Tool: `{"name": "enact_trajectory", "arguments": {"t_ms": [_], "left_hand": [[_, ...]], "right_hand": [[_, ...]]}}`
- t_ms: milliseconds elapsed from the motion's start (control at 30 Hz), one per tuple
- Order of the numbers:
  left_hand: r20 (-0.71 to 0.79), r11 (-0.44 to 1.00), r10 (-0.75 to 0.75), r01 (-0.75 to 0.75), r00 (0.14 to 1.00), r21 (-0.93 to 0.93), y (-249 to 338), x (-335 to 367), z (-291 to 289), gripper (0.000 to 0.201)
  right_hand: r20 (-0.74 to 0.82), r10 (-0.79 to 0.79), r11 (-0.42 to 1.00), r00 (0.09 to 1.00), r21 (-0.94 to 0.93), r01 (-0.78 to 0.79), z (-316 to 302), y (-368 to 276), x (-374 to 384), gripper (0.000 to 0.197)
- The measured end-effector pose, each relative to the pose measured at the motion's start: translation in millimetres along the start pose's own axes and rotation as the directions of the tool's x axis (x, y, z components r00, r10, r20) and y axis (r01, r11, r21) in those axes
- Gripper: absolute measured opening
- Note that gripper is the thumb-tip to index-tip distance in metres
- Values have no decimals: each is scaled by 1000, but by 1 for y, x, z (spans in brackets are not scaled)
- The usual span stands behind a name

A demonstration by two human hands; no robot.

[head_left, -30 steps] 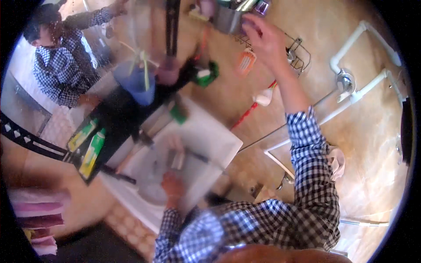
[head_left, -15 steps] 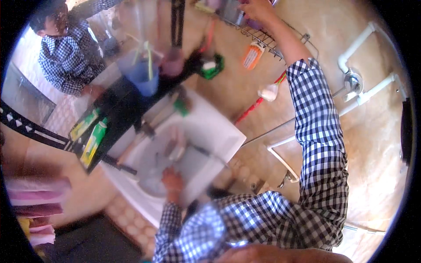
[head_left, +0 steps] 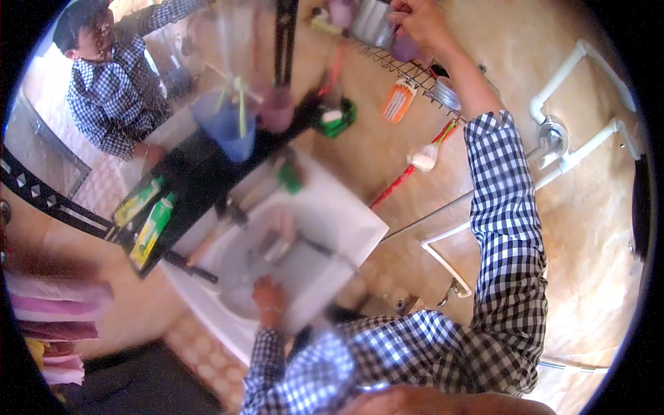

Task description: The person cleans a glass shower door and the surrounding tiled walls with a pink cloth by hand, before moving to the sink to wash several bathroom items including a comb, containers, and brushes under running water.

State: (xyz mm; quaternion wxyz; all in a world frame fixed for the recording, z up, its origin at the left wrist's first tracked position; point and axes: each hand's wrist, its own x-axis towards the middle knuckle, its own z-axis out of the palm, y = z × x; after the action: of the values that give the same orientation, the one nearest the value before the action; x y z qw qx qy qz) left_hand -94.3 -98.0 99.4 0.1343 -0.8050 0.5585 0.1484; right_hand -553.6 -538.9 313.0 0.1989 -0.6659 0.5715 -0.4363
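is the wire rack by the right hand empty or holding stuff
Holding stuff: a silvery container and a round silvery item show in the wire rack. Whether the right hand grips the purple item, I cannot tell.

Here at right, the marbled tan wall is crossed by white pipes. Lower left, rounded floor tiles are glimpsed.

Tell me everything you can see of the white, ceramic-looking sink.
The white, smooth, ceramic-looking sink has a broad rim around a rounded bowl and looks slanted in the fisheye view. It stands beside the black, glossy shelf. The bare left hand is over the bowl; blur hides whether they touch. A blurred green thing shows at its far rim.
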Motion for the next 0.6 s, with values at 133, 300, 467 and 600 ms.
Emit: {"name": "enact_trajectory", "arguments": {"t_ms": [133, 300, 467, 600], "left_hand": [[-9, 1000, 0, 0, 1000, -17, -11, 7, 13, 43], [-87, 999, 35, -37, 996, -18, -16, 10, 7, 41], [-165, 996, 74, -64, 983, 67, -13, 15, -13, 38], [-84, 991, 92, -100, 992, -92, -3, 40, -10, 36]], "right_hand": [[49, -50, 996, 998, 76, 46, 1, 8, 6, 12], [25, 82, 982, 996, 169, -85, 1, -29, -5, 8], [108, -86, 996, 990, 17, 85, 0, -9, -6, 6], [134, 29, 972, 991, 229, -59, -2, 8, -12, 9]]}}
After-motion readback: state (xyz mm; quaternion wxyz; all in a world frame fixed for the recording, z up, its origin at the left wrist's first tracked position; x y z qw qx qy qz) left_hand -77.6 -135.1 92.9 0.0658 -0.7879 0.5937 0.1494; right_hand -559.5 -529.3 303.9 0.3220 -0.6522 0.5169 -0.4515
